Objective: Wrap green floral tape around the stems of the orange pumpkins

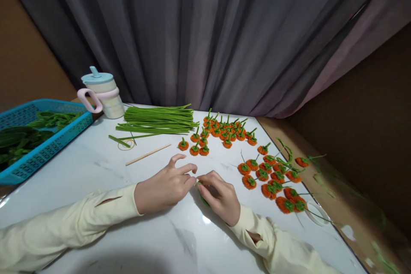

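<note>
My left hand [168, 186] and my right hand [220, 195] meet tip to tip above the front middle of the white table. Between their pinched fingertips is a short green pipe cleaner [199, 183], mostly hidden by the fingers. Some of my left fingers are raised and curled away from the pinch. More green [204, 201] shows under my right hand. A thin wooden stick [148, 155] lies beyond my left hand. To the right sit several small orange fuzzy pumpkins [249, 182] with green tops, some trailing thin wires.
Behind the hands lies a bundle of green pipe cleaners [159, 115], with a rubber band [126, 144] nearby. More orange pumpkins [224, 130] cluster at the back. A lidded cup [111, 105] and blue basket [58, 145] stand left. A white tape roll [317, 214] rests near the right edge.
</note>
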Demonstrator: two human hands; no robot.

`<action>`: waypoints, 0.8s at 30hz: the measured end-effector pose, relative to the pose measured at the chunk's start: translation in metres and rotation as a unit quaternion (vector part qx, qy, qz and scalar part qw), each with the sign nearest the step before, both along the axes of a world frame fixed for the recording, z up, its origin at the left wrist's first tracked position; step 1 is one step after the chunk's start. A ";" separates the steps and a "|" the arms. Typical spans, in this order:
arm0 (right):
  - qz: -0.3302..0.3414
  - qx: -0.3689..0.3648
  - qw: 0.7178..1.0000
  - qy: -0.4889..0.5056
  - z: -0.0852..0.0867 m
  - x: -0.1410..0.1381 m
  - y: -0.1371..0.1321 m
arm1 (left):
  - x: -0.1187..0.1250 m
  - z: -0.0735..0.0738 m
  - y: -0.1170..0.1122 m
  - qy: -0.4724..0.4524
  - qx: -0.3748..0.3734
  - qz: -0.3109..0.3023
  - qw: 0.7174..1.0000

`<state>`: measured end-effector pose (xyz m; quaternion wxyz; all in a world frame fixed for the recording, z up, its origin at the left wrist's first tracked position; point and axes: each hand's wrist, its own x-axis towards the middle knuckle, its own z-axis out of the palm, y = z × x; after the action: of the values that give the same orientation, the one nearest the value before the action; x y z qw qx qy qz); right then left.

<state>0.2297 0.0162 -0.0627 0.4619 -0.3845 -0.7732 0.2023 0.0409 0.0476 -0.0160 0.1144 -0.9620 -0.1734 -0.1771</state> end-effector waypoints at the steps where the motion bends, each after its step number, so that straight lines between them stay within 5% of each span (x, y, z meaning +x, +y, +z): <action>1: 0.001 -0.035 0.999 0.014 0.001 0.000 0.000 | 0.000 0.001 0.000 -0.009 0.007 -0.004 1.000; 8: 0.028 -0.197 0.975 0.096 0.000 0.000 0.002 | 0.001 0.001 -0.001 -0.037 -0.001 -0.018 0.999; 18: 0.009 0.001 0.999 -0.037 -0.004 0.004 -0.001 | 0.000 -0.006 0.001 -0.028 -0.159 -0.014 0.987; 24: 0.030 0.091 0.993 -0.065 -0.005 0.006 0.000 | 0.000 -0.005 0.006 -0.045 -0.344 -0.034 0.937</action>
<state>0.2360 0.0164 -0.0675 0.4379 -0.3302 -0.8276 0.1197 0.0408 0.0536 -0.0212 -0.2380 -0.9388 -0.1961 -0.1534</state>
